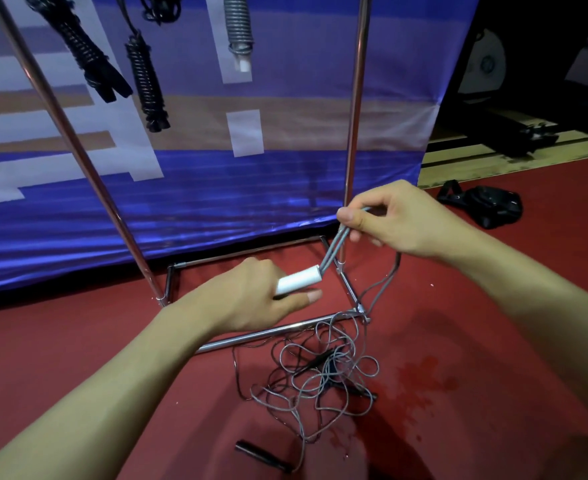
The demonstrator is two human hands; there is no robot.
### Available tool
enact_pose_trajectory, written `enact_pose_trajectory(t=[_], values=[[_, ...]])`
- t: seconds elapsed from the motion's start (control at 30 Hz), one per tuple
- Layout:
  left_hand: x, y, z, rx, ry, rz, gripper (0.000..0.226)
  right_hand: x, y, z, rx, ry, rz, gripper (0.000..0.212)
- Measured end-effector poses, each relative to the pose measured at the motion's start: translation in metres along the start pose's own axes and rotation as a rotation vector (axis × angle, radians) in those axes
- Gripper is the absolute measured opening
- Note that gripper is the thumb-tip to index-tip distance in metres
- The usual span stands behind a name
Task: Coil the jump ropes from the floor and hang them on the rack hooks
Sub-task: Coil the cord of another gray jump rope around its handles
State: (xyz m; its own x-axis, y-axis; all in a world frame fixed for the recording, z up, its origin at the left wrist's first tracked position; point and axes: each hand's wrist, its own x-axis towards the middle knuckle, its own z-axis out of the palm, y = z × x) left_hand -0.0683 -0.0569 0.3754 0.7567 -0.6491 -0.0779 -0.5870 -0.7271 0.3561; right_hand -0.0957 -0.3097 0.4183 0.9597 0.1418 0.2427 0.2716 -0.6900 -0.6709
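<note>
White handle (299, 279) gripped in left hand (251, 296), long axis tilted up-right toward rack upright (353, 133), grey cords (335, 244) pinched by right hand (396, 220)

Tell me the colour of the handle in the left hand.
White handle, seen best in the head view.

- A single view, worn on the person's head, looks forward and steeply down over both forearms.
- It sits close: the left hand (251, 292) and right hand (396, 220) fill the middle of the picture.
- It faces the rack (353, 133) and the blue banner (216, 188) behind it.
- The red floor (493, 341) fills the lower half, reaching the bottom edge.
- Wide-angle bending tilts the rack's poles outward.
</note>
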Motion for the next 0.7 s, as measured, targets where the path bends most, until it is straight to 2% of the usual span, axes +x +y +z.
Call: enact_pose_trajectory(t=[0.1, 0.23, 0.33, 0.4, 0.53, 0.63, 0.7], values=[[-0.002, 0.003, 0.000, 0.025, -0.007, 0.026, 0.076, 0.000, -0.006, 0.001, 0.105, -0.020, 0.015, 0.029], [-0.007, 0.012, 0.002, 0.051, -0.016, 0.122, 0.071, 0.004, -0.011, 0.014, 0.245, -0.041, 0.076, 0.024], [-0.009, 0.012, 0.002, -0.068, -0.067, 0.225, 0.070, 0.006, -0.004, 0.033, 0.416, -0.069, 0.163, 0.020], [-0.009, 0.011, 0.003, -0.166, -0.071, 0.269, 0.066, 0.003, 0.005, 0.052, 0.439, -0.123, 0.206, 0.021], [-0.007, 0.006, 0.004, -0.280, 0.066, 0.228, 0.053, -0.006, 0.021, 0.090, 0.372, -0.178, 0.166, 0.018], [0.000, -0.003, -0.002, -0.207, 0.172, 0.078, 0.041, -0.018, 0.019, 0.094, 0.066, -0.089, 0.084, 0.035], [0.006, -0.008, -0.006, -0.116, 0.226, -0.065, 0.043, -0.027, 0.011, 0.089, -0.081, -0.037, -0.056, 0.034]])
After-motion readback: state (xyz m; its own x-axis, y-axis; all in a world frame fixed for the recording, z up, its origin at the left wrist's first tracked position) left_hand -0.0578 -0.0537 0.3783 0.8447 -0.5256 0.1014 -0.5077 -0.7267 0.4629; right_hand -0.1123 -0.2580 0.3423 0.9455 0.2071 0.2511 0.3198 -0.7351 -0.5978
